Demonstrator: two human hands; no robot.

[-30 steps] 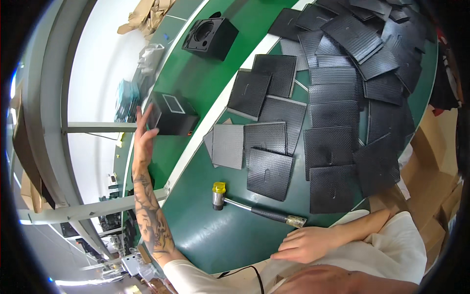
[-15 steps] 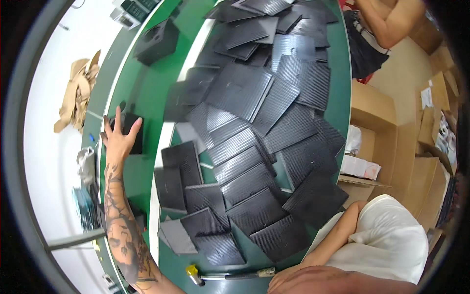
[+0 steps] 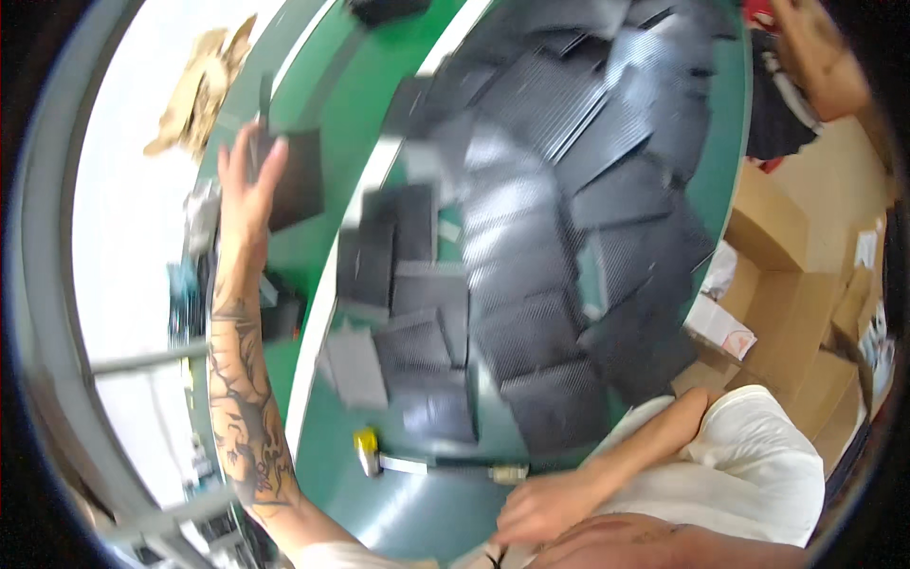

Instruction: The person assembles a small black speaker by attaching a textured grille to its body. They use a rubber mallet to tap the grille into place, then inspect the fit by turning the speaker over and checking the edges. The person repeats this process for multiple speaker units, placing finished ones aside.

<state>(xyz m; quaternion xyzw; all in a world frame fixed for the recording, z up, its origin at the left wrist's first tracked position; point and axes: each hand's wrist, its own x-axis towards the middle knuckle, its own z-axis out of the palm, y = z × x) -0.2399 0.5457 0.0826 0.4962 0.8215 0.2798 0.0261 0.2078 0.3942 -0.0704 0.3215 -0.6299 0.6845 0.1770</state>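
Observation:
My left hand, on a tattooed forearm, reaches over the green belt at the left with thumb and fingers apart. Its thumb overlaps a dark block-shaped box; blur hides how firmly they touch. A thin dark strip stands just beyond the fingertips. My right hand rests by the near edge of the green table, fingers curled; what they hold, if anything, is hidden. Close by lies a hammer with a yellow end. Black ribbed flat panels spread in an overlapping heap across the table.
A white rail runs between belt and table. Past the right edge stand open cardboard boxes, and another person's arm shows at the far right. Crumpled brown paper lies at the far left. Another dark block sits farther up the belt.
The view has shifted, so the table and panels appear higher and farther right. My left hand stays by the dark box, its fingers a little less spread. My right hand remains at the near edge.

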